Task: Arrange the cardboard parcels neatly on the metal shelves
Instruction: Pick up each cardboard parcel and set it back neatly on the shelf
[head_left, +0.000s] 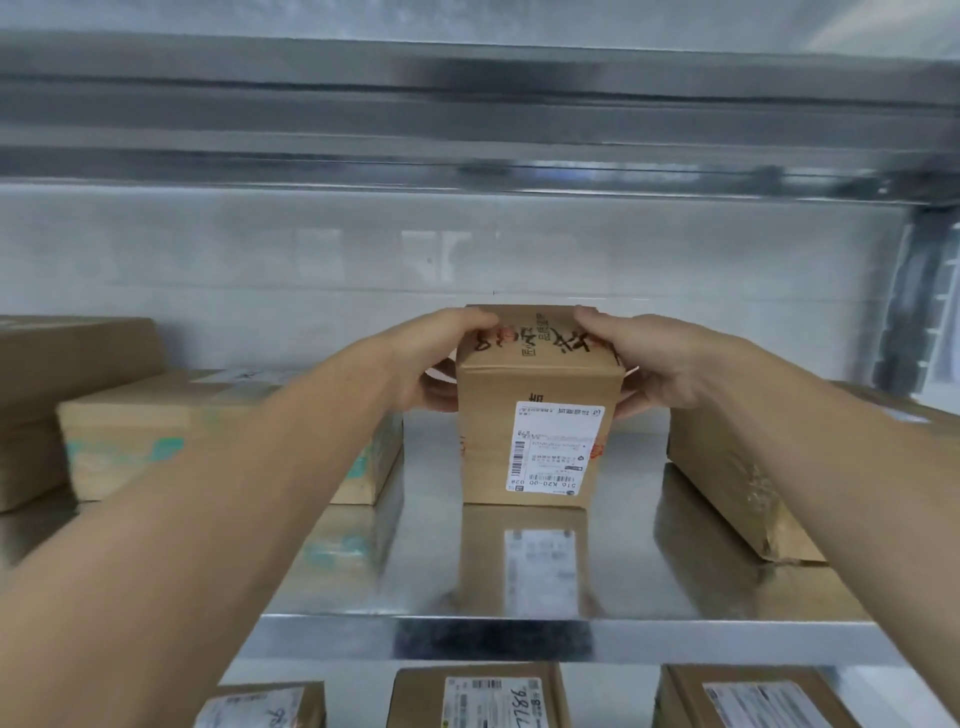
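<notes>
While the left hand (441, 366) and right hand (657, 364) both clasped the tall parcel (535, 436) near its top on the metal shelf (519, 631), a skewed release could have toppled it against the neighbouring box (727, 483).

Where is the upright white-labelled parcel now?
Head view, centre: upright parcel on the metal shelf, between the left parcel and right parcel, its top held by left hand and right hand.

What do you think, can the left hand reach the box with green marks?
Probably yes. The left hand grips the middle box, so it must let go first. The green-marked box sits just left of it on the same shelf, with nothing between them.
</notes>
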